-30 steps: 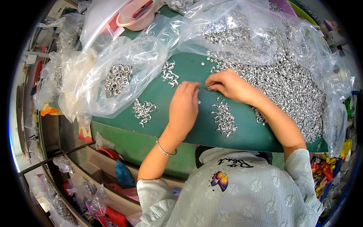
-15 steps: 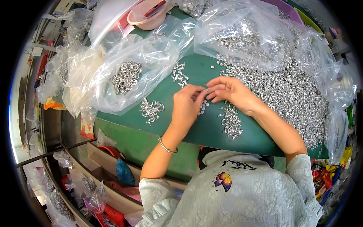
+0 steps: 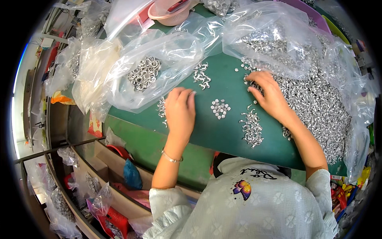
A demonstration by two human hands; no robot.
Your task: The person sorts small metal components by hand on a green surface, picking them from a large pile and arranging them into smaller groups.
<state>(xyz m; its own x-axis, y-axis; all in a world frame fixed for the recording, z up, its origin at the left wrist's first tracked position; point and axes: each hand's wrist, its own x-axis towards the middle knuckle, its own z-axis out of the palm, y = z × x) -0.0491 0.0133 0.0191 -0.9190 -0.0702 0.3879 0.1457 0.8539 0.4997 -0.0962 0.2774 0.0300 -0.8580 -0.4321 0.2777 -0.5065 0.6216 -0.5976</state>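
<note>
Small cluster of silver metal pieces (image 3: 219,108) on green table mat (image 3: 223,135) between left hand (image 3: 180,110) and right hand (image 3: 269,95), clear plastic bag of metal rings (image 3: 144,73) behind left hand, large heap of silver hooks (image 3: 318,107) right of right hand

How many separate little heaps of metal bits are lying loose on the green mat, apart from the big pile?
4 that I can see: one near the mat's top, one between the hands, one below the right hand, one partly hidden by the left hand. Others may be hidden.

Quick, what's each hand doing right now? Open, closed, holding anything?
Left hand: open, flat on the green mat, holding nothing visible.
Right hand: open, fingers spread on the big pile of small metal parts; no grasp visible.
</note>
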